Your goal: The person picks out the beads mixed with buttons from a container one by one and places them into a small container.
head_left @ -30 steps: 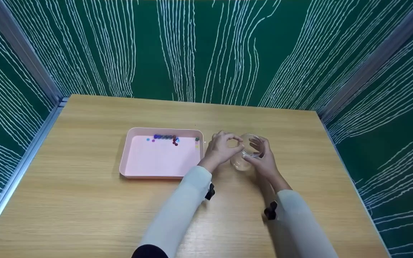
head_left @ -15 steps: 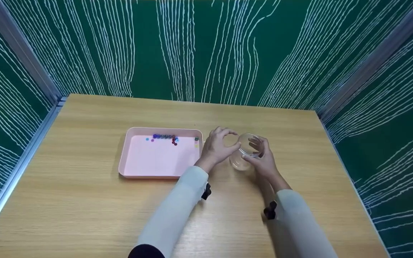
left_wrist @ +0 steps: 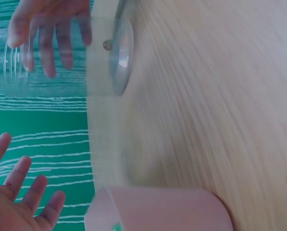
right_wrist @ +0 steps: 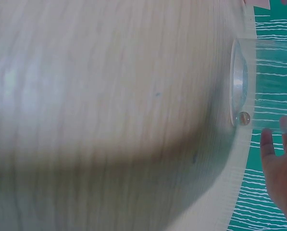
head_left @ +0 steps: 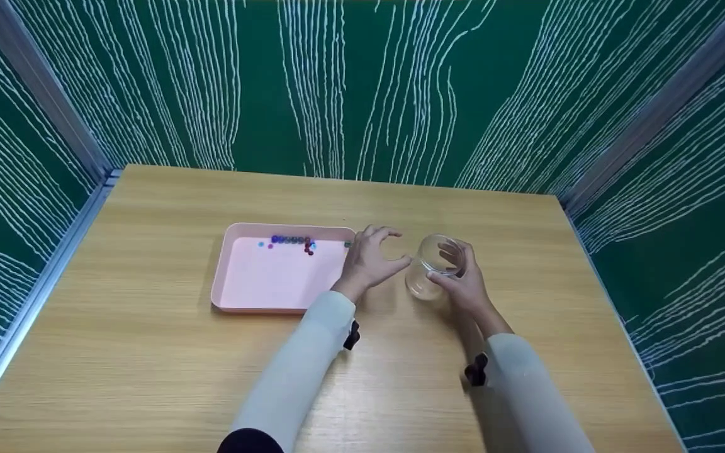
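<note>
A clear, lidless jar (head_left: 423, 284) stands on the wooden table. My right hand (head_left: 471, 288) holds it near the top, thumb on the near side and fingers round the far side. One small brownish bead (left_wrist: 107, 44) lies at the jar's bottom in the left wrist view. Just left of the jar is my left hand (head_left: 365, 264), fingers spread and nothing between them, its thumb pointing at the jar. That hand covers the right end of a pink tray (head_left: 268, 283). Along the tray's far side lie a row of dark beads (head_left: 288, 240) and a few red beads (head_left: 308, 250).
Smaller blue and pink beads (head_left: 265, 245) lie loose left of the row. A green bead (head_left: 347, 244) shows by the tray's right wall. Green panels (head_left: 394, 94) with white lines close off the back and sides of the table (head_left: 148, 377).
My left hand has drawn away from the jar's rim to the left, toward the tray, and its thumb and fingers have parted. The right hand and the jar have stayed put.
</note>
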`<state>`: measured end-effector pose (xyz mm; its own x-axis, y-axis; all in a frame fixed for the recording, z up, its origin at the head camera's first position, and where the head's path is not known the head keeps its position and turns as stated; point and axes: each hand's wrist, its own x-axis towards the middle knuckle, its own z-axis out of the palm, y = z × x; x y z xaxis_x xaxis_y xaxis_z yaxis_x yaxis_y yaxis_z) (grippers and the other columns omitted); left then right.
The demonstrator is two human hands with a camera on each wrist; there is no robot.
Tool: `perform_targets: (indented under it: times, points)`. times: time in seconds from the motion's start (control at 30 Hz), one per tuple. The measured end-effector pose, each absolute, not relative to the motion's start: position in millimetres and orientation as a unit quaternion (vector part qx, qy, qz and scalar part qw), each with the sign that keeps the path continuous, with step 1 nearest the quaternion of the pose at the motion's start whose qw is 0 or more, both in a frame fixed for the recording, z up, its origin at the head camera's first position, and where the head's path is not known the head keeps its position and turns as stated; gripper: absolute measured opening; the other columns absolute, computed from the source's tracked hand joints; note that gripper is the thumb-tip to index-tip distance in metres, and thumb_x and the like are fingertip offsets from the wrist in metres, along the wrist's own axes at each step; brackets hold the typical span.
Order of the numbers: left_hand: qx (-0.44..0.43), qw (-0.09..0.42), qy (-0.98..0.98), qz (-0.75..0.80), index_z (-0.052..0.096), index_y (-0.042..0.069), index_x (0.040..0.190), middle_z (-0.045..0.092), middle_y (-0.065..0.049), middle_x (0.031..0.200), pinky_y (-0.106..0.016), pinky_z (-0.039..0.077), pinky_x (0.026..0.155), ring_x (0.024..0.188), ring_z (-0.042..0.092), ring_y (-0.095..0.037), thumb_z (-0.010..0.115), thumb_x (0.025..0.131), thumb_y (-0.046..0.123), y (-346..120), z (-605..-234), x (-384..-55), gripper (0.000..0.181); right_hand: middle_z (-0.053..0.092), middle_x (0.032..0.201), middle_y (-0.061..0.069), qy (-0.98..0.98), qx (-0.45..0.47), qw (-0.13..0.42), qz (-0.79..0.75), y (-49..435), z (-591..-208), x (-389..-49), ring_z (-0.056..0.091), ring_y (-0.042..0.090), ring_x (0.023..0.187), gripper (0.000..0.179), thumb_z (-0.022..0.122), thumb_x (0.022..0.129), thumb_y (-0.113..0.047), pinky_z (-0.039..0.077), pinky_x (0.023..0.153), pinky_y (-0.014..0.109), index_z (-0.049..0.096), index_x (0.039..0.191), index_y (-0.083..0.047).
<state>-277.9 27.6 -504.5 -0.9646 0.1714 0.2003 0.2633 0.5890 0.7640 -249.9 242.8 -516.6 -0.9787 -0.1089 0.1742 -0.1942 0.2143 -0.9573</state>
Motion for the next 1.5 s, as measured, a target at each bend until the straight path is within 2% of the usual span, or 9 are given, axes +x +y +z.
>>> perform_targets:
  times: [0.13,0.27,0.5,0.77,1.0,1.23,1.4,1.5]
  points:
    - [-0.106,0.051,-0.892,-0.436,0.063,0.028,0.12,0.057,0.002,0.125,-0.039,0.043,0.097,0.114,0.049,-0.018,0.073,0.077,0.05,23,-509,-281,0.049,0.038,0.145,0.03,-0.776,0.096,0.033,0.623,244,-517,-250,0.034,0.048,0.136,0.073,0.071,0.08,0.005,0.028,0.111,0.06,0.028,0.139,0.006]
    - [-0.092,0.069,-0.9,-0.42,0.066,0.027,0.115,0.055,0.001,0.123,-0.042,0.037,0.099,0.117,0.045,-0.02,0.074,0.075,0.05,15,-514,-284,0.047,0.038,0.144,0.032,-0.767,0.098,0.032,0.633,244,-518,-251,0.033,0.049,0.136,0.074,0.072,0.079,0.005,0.028,0.111,0.06,0.028,0.139,0.007]
    - [-0.072,0.088,-0.922,-0.369,0.067,0.027,0.109,0.049,0.001,0.133,-0.052,0.025,0.109,0.131,0.037,-0.025,0.074,0.074,0.05,-4,-521,-290,0.042,0.04,0.143,0.03,-0.765,0.092,0.032,0.636,243,-520,-252,0.034,0.049,0.136,0.074,0.073,0.078,0.005,0.029,0.111,0.06,0.03,0.138,0.006]
    - [-0.036,0.091,-0.94,-0.328,0.067,0.027,0.108,0.04,-0.004,0.147,-0.062,0.014,0.111,0.141,0.023,-0.027,0.071,0.072,0.056,-24,-531,-296,0.047,0.039,0.143,0.031,-0.763,0.096,0.035,0.638,243,-520,-252,0.037,0.045,0.135,0.074,0.072,0.078,0.006,0.03,0.11,0.06,0.029,0.138,0.006]
    - [-0.02,0.089,-0.943,-0.319,0.068,0.028,0.099,0.036,-0.007,0.151,-0.065,0.01,0.111,0.144,0.02,-0.031,0.071,0.072,0.056,-36,-539,-303,0.039,0.038,0.145,0.029,-0.775,0.108,0.028,0.622,244,-518,-251,0.036,0.044,0.136,0.074,0.073,0.08,0.0,0.031,0.109,0.06,0.029,0.14,0.004]
    - [-0.02,0.087,-0.956,-0.279,0.068,0.027,0.108,0.038,-0.01,0.15,-0.066,0.01,0.111,0.143,0.022,-0.033,0.069,0.075,0.051,-46,-542,-310,0.041,0.037,0.145,0.028,-0.78,0.11,0.027,0.615,243,-518,-252,0.034,0.046,0.136,0.074,0.074,0.081,-0.004,0.031,0.109,0.061,0.029,0.14,0.002]
    - [-0.025,0.081,-0.957,-0.276,0.07,0.031,0.104,0.037,-0.013,0.151,-0.069,0.006,0.11,0.145,0.019,-0.038,0.069,0.076,0.048,-42,-543,-310,0.033,0.037,0.144,0.032,-0.773,0.11,0.036,0.624,243,-518,-251,0.033,0.05,0.135,0.074,0.073,0.08,0.001,0.03,0.109,0.061,0.029,0.14,0.005]
    - [-0.021,0.074,-0.961,-0.267,0.071,0.029,0.104,0.035,-0.015,0.152,-0.07,0.006,0.11,0.146,0.017,-0.038,0.07,0.077,0.047,-41,-544,-311,0.032,0.037,0.144,0.033,-0.771,0.107,0.037,0.627,243,-520,-250,0.033,0.05,0.135,0.074,0.073,0.08,0.001,0.029,0.11,0.061,0.03,0.139,0.004]
